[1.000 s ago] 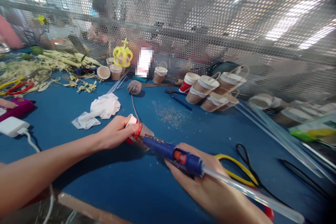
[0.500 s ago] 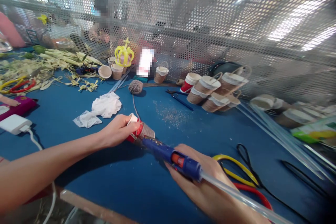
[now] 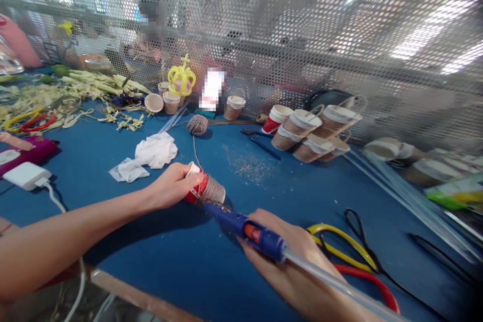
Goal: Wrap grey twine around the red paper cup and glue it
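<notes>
My left hand is closed around a red paper cup lying on its side on the blue table; the cup's lower part is wrapped in grey twine. A strand of twine runs from the cup back to a twine ball. My right hand grips a blue glue gun with a clear glue stick sticking out of its back. The gun's nozzle touches the wrapped part of the cup.
Finished twine-wrapped cups lie piled at the back, by a perforated metal screen. Crumpled tissue, a white charger, straw strips, a yellow crown, clear glue sticks and red, yellow and black cords lie around. A person sits behind the screen.
The view has shifted slightly; the glue gun's nozzle has slid a little lower along the cup's wrapped part. Both hands keep their grips.
</notes>
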`<action>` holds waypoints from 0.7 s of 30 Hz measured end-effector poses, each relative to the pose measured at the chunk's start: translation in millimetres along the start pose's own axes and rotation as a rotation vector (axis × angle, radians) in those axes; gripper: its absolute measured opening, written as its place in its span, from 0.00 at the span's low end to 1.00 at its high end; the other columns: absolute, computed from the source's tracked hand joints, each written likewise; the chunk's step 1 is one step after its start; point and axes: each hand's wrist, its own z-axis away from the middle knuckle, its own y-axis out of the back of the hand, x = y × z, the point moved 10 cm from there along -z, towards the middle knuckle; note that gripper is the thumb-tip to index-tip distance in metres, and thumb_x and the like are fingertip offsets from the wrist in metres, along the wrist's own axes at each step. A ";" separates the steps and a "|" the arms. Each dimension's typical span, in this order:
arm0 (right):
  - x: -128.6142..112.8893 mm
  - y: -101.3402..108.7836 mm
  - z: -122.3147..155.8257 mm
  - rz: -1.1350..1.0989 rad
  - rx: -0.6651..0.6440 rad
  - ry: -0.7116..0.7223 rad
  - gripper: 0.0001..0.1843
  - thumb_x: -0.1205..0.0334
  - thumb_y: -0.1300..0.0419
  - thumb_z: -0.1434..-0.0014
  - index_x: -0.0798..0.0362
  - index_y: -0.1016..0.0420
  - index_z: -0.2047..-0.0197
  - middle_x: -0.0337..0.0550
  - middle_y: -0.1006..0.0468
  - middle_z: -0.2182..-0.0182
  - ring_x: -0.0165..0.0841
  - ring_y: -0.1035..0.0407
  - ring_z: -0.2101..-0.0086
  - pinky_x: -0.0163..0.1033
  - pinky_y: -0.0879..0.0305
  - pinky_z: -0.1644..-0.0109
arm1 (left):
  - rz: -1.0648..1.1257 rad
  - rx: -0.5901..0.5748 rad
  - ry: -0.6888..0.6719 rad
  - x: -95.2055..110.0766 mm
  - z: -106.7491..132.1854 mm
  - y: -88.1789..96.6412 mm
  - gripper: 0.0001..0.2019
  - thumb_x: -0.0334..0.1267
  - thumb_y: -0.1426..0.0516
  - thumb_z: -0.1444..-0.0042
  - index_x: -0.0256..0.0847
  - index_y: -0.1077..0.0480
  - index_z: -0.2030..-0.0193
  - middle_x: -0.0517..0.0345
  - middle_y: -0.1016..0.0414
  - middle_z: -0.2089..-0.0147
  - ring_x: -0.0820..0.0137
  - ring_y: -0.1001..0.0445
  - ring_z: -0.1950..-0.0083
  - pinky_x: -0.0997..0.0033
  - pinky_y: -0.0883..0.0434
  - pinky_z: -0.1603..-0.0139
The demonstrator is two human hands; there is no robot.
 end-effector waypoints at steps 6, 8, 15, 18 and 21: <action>1.7 6.6 1.4 -0.025 0.065 0.015 0.04 0.66 0.50 0.46 0.51 0.36 0.70 0.38 0.30 0.77 0.26 0.37 0.79 0.31 0.42 0.77 | 0.100 -0.039 0.041 1.4 2.1 -6.0 0.11 0.37 0.51 0.51 0.33 0.31 0.75 0.61 0.31 0.79 0.76 0.35 0.77 0.78 0.38 0.75; 3.9 8.0 1.7 -0.029 0.073 0.005 0.04 0.65 0.50 0.46 0.51 0.36 0.71 0.38 0.31 0.77 0.26 0.37 0.79 0.31 0.42 0.77 | 0.112 -0.037 0.055 0.8 1.9 -6.5 0.11 0.36 0.50 0.52 0.33 0.29 0.75 0.60 0.29 0.78 0.76 0.34 0.77 0.78 0.37 0.74; 7.0 12.8 -0.1 -0.021 0.080 -0.034 0.08 0.63 0.51 0.44 0.51 0.37 0.74 0.36 0.32 0.78 0.26 0.38 0.80 0.31 0.41 0.76 | 0.068 -0.085 -0.024 3.6 1.0 -7.8 0.13 0.36 0.51 0.50 0.33 0.27 0.69 0.57 0.25 0.71 0.74 0.31 0.71 0.78 0.35 0.70; 7.6 11.6 0.1 -0.027 0.074 -0.044 0.07 0.62 0.50 0.45 0.51 0.37 0.74 0.36 0.32 0.79 0.26 0.39 0.81 0.30 0.42 0.78 | 0.037 -0.102 -0.037 4.9 2.2 -8.8 0.14 0.37 0.52 0.49 0.33 0.27 0.70 0.58 0.26 0.72 0.74 0.32 0.71 0.78 0.36 0.70; 5.5 10.1 0.4 -0.035 0.058 -0.036 0.06 0.63 0.49 0.46 0.51 0.36 0.73 0.36 0.31 0.79 0.25 0.38 0.81 0.30 0.42 0.79 | 0.031 -0.101 -0.024 5.0 2.3 -9.4 0.14 0.38 0.52 0.49 0.32 0.29 0.73 0.59 0.29 0.74 0.75 0.34 0.73 0.78 0.37 0.72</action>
